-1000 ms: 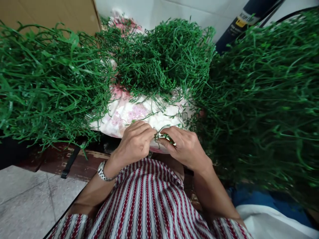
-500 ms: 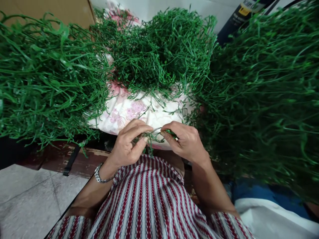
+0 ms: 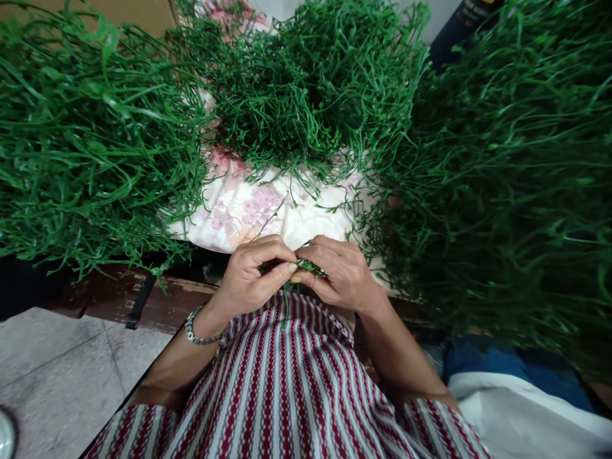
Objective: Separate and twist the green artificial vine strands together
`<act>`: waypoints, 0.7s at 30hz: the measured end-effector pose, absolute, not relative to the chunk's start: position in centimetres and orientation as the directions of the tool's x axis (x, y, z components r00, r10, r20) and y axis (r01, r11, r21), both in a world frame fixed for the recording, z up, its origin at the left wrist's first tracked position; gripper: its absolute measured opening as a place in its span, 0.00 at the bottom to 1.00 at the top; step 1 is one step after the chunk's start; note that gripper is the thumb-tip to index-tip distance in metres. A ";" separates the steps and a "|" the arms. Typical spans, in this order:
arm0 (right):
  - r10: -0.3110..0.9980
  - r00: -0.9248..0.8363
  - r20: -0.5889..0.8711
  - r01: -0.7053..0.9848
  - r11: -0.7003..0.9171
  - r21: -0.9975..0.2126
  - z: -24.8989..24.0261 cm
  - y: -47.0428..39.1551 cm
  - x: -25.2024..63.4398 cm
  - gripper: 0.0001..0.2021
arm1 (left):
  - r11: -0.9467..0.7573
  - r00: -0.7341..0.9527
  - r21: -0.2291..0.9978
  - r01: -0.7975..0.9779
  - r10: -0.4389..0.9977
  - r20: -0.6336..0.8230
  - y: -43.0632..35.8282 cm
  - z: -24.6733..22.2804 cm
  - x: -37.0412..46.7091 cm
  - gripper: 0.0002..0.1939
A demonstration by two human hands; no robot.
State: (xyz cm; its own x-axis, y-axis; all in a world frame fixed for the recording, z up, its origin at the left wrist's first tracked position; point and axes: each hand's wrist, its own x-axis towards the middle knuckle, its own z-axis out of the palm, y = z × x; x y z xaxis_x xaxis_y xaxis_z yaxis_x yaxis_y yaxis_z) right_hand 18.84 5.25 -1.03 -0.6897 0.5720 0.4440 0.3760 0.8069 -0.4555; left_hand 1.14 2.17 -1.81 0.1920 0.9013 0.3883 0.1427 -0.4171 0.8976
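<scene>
My left hand (image 3: pixel 261 271) is closed in a pinch on thin green plant stems (image 3: pixel 285 306), some of which hang down in front of the striped shirt. Meeting it fingertip to fingertip, my right hand (image 3: pixel 337 271) is also pinched shut on green stems (image 3: pixel 310 266) that show between its thumb and fingers. Both hands are low over the near edge of a white floral cloth (image 3: pixel 306 220). The exact point where the fingers grip is partly hidden.
Tangled green stem heaps surround the cloth: a left heap (image 3: pixel 95 146), a middle heap (image 3: pixel 315 89) and a right heap (image 3: pixel 502 191). Behind stand a cardboard box (image 3: pixel 138 13) and a dark blue tube (image 3: pixel 461 32). A worn wooden edge (image 3: pixel 115 306) runs along the front left.
My hands have come together, closing the small gap between their fingertips where a loop of stem showed. The view has shifted slightly, and a stem now hangs lower below my left hand.
</scene>
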 end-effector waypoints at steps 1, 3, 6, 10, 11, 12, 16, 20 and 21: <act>0.571 -0.694 0.440 0.378 0.808 -0.452 -1.3 5.2 18.8 0.12 | -0.407 0.197 0.904 0.131 0.904 0.379 2.1 -1.9 1.1 0.03; 0.577 -0.702 0.418 0.393 0.803 -0.449 -1.6 5.1 18.9 0.12 | -0.393 0.226 0.909 0.138 0.906 0.357 2.1 -1.9 1.0 0.03; 0.561 -0.747 0.357 0.384 0.803 -0.456 -1.5 5.0 19.2 0.12 | -0.402 0.345 0.881 0.251 0.887 0.306 2.1 -1.7 0.5 0.05; 0.531 -0.811 0.246 0.397 0.807 -0.437 -1.0 4.9 19.3 0.12 | -0.497 0.483 0.721 0.482 0.838 0.255 1.8 -1.2 -0.1 0.08; 0.531 -0.820 0.214 0.413 0.808 -0.419 -0.9 4.9 19.3 0.12 | -0.522 0.504 0.663 0.536 0.828 0.245 1.7 -1.1 -0.1 0.09; 0.531 -0.829 0.178 0.432 0.809 -0.399 -0.8 4.9 19.2 0.12 | -0.542 0.522 0.605 0.583 0.821 0.233 1.5 -1.1 -0.1 0.10; 0.515 -0.857 0.032 0.473 0.808 -0.351 -0.3 4.8 19.2 0.07 | -0.589 0.555 0.477 0.652 0.800 0.228 0.9 -1.4 0.3 0.12; 0.395 -0.919 0.011 0.334 0.791 -0.513 -0.2 5.1 19.5 0.06 | -0.598 0.605 0.634 0.491 0.757 0.246 0.6 -2.0 0.5 0.13; 0.349 -0.937 0.034 0.263 0.764 -0.589 -0.3 5.3 19.6 0.08 | -0.582 0.624 0.697 0.419 0.742 0.244 0.7 -2.1 0.4 0.13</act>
State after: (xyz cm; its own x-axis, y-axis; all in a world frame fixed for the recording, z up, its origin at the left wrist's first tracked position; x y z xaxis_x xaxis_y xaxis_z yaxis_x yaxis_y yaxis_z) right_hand 19.60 5.28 -0.34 -0.9367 0.3485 0.0335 0.2631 0.7639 -0.5893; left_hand 0.43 0.68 -2.08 0.6242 0.7422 0.2439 0.4190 -0.5815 0.6973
